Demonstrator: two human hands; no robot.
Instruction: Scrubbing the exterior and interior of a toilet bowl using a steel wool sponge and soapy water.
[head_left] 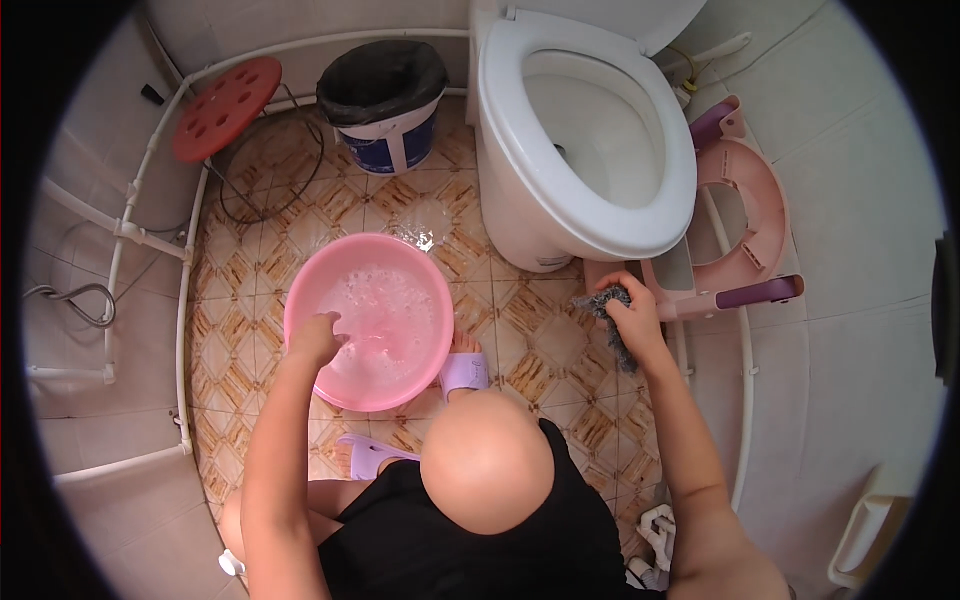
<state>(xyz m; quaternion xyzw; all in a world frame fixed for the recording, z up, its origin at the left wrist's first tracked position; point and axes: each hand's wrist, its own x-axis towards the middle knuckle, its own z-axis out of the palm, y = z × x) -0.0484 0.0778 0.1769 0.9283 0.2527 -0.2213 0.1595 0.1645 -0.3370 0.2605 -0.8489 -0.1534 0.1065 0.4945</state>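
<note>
A round pink basin (297, 285) of sudsy water stands on the floor to the left of centre. My left hand (316, 338) reaches over its near-left side, the fingers dipping into the cloudy water, so their grip is hidden. On the right, my right hand (632, 312) is closed around a crumpled dark grey cloth (622, 350), whose lower end hangs down. This hand is beside a pink plastic folding toilet-seat frame (770, 230) with purple handles, which leans at the wall. Whether the cloth touches the frame I cannot tell.
A white toilet (520, 190) with its lid up stands beyond my right hand. At the back are a lined bin (390, 150) and a red-topped stool (228, 108). White pipes (145, 190) run along the walls. My feet in lilac slippers (465, 371) flank the basin's near side.
</note>
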